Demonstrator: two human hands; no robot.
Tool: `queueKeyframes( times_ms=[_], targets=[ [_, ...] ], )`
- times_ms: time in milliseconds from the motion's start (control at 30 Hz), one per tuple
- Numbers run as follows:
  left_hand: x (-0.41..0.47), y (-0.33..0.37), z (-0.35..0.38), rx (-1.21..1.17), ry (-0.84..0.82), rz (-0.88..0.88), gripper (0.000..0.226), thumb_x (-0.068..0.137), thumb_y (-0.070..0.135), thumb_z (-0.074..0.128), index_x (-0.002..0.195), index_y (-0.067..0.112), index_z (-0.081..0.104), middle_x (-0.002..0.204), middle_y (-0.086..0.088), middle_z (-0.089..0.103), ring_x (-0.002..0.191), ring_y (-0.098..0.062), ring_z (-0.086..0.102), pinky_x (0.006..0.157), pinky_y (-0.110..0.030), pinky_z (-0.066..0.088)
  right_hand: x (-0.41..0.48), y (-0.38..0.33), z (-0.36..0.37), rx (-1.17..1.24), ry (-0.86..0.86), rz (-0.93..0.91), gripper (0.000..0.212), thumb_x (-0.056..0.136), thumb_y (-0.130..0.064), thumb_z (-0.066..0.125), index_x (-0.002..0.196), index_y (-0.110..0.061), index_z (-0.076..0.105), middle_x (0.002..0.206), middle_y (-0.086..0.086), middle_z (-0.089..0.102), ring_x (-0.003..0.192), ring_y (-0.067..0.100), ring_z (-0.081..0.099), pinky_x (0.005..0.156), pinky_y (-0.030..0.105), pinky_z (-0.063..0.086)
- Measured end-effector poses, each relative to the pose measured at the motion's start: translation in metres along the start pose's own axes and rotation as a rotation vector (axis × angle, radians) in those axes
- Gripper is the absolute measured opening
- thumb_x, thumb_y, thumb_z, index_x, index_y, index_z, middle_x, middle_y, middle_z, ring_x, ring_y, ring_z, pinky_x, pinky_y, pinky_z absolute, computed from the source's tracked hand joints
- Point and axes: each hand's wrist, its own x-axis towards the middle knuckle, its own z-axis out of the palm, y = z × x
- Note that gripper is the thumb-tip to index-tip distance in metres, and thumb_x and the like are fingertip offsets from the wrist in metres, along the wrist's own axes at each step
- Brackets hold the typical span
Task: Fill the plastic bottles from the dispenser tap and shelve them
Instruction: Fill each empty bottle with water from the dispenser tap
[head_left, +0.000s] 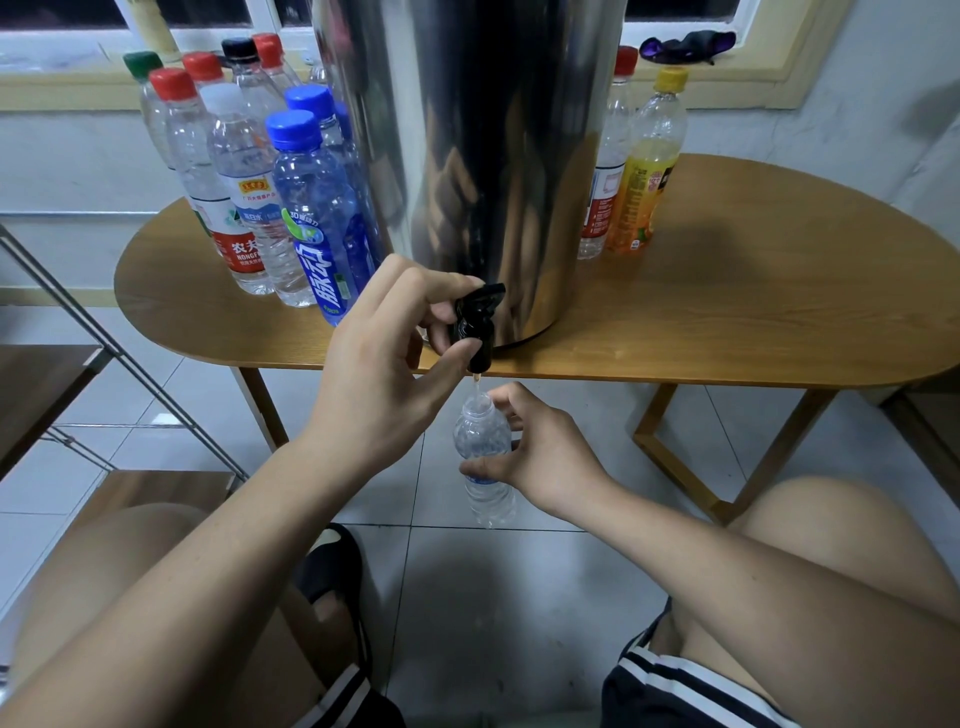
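Bottles (244, 171), capped and clear-walled, crowd the left end of the table (753, 291), just right of a low shelf (47, 384). The dispenser (483, 130), a steel drum, stands mid-table with its black tap (475, 325) overhanging the front edge. The left hand (379, 379) grips the tap, fingers curled over the lever and thumb beneath the spout. A thin stream falls into the open bottle (483, 441), which hangs upright off the table, directly under the tap and above the floor tiles. The right hand (540, 457) holds it, thumb and fingers pinching the ribbed wall about mid-height. Its fill level cannot be told. A capped pair (641, 171) stands right of the dispenser.

Handling, as judged: the thin plastic wall is probably soft and dents under a squeeze. The open bottle is light now and grows heavier as it fills. Uncapped, a hard pinch would likely push water out, and a splashed wall turns slippery. The ribbed middle or the stiffer shoulder offers the surest hold, with the mouth kept centred under the stream.
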Motion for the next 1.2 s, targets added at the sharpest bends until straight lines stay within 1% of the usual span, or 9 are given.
queueKeyframes(
  times_ms=[200, 333, 500, 667, 800, 900, 1033, 1133, 1200],
  targets=[
    [0.0, -0.001, 0.0, 0.006, 0.001, 0.011, 0.048, 0.09, -0.002, 0.083, 0.132, 0.012, 0.065, 0.104, -0.004, 0.055, 0.079, -0.016, 0.063, 0.075, -0.024, 0.046, 0.001, 0.002, 0.002, 0.019, 0.014, 0.004, 0.073, 0.066, -0.045, 0.102, 0.123, -0.037, 0.057, 0.119, -0.013, 0.069, 0.108, 0.01, 0.068, 0.093, 0.038, 0.061],
    [0.001, -0.007, -0.005, 0.003, -0.022, -0.018, 0.054, 0.09, 0.001, 0.085, 0.139, 0.014, 0.064, 0.107, -0.003, 0.057, 0.079, -0.019, 0.065, 0.074, -0.025, 0.046, 0.0, 0.002, 0.0, 0.046, 0.023, 0.002, 0.071, 0.066, -0.043, 0.102, 0.121, -0.036, 0.059, 0.115, -0.016, 0.069, 0.106, 0.006, 0.067, 0.092, 0.036, 0.061],
    [0.004, -0.018, -0.019, -0.009, -0.042, -0.093, 0.048, 0.092, 0.008, 0.085, 0.131, 0.023, 0.062, 0.107, 0.0, 0.061, 0.082, -0.02, 0.067, 0.07, -0.029, 0.049, -0.001, 0.005, -0.001, 0.069, 0.029, -0.003, 0.073, 0.063, -0.048, 0.101, 0.122, -0.036, 0.061, 0.119, -0.016, 0.071, 0.11, 0.007, 0.068, 0.094, 0.035, 0.061],
    [0.005, -0.052, -0.032, 0.162, -0.116, -0.217, 0.033, 0.093, 0.023, 0.085, 0.116, 0.026, 0.062, 0.103, 0.007, 0.065, 0.091, -0.012, 0.067, 0.072, -0.012, 0.044, -0.003, 0.005, -0.002, 0.072, 0.033, -0.019, 0.07, 0.063, -0.046, 0.102, 0.12, -0.035, 0.062, 0.115, -0.016, 0.072, 0.106, 0.004, 0.069, 0.095, 0.029, 0.058],
    [-0.003, -0.082, -0.033, 0.323, -0.261, -0.244, 0.025, 0.097, 0.036, 0.08, 0.115, 0.032, 0.062, 0.107, 0.011, 0.061, 0.092, -0.009, 0.061, 0.073, -0.026, 0.05, -0.006, 0.005, -0.003, 0.083, 0.03, -0.016, 0.067, 0.065, -0.043, 0.102, 0.118, -0.035, 0.063, 0.113, -0.017, 0.072, 0.105, 0.001, 0.068, 0.094, 0.028, 0.057],
    [-0.008, -0.095, -0.03, 0.379, -0.319, -0.267, 0.028, 0.098, 0.043, 0.076, 0.119, 0.031, 0.063, 0.113, 0.01, 0.058, 0.097, -0.011, 0.061, 0.07, -0.023, 0.046, -0.008, 0.002, -0.005, 0.086, 0.022, -0.017, 0.065, 0.066, -0.041, 0.103, 0.118, -0.035, 0.064, 0.112, -0.017, 0.072, 0.103, 0.001, 0.068, 0.091, 0.022, 0.055],
    [-0.01, -0.102, -0.026, 0.413, -0.353, -0.319, 0.033, 0.096, 0.05, 0.076, 0.122, 0.033, 0.066, 0.116, 0.008, 0.059, 0.098, -0.015, 0.061, 0.074, -0.03, 0.05, -0.011, 0.0, -0.007, 0.082, 0.02, -0.024, 0.062, 0.067, -0.039, 0.103, 0.115, -0.035, 0.064, 0.108, -0.018, 0.072, 0.1, -0.001, 0.067, 0.086, 0.016, 0.052],
    [-0.009, -0.102, -0.024, 0.414, -0.363, -0.311, 0.03, 0.096, 0.046, 0.077, 0.122, 0.032, 0.069, 0.112, 0.009, 0.06, 0.1, -0.016, 0.06, 0.072, -0.028, 0.046, -0.012, 0.001, -0.008, 0.082, 0.018, -0.026, 0.062, 0.067, -0.039, 0.103, 0.115, -0.035, 0.064, 0.109, -0.018, 0.072, 0.102, -0.001, 0.067, 0.084, 0.014, 0.051],
    [-0.009, -0.102, -0.023, 0.393, -0.365, -0.288, 0.026, 0.097, 0.041, 0.078, 0.121, 0.031, 0.071, 0.108, 0.012, 0.06, 0.098, -0.013, 0.061, 0.07, -0.022, 0.043, -0.013, 0.001, -0.008, 0.08, 0.018, -0.029, 0.064, 0.066, -0.041, 0.103, 0.117, -0.035, 0.064, 0.111, -0.018, 0.072, 0.103, 0.001, 0.067, 0.087, 0.019, 0.054]
  ],
)
